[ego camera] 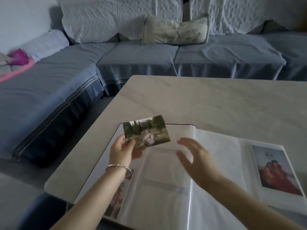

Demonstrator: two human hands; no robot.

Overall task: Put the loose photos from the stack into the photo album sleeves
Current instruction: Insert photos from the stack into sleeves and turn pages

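Table (199, 100): left hand (123, 150) pinches photo (146, 131), long axis sideways.

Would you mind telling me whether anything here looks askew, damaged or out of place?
Nothing stands out: the album lies open on the table, and the photo in the left hand looks undamaged.

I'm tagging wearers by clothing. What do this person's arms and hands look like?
The left arm and right arm are bare to the frame edge, no sleeves in view. A thin silver link bracelet circles the left wrist. The left grip and right grip wear no gloves; rings are too blurred to tell.
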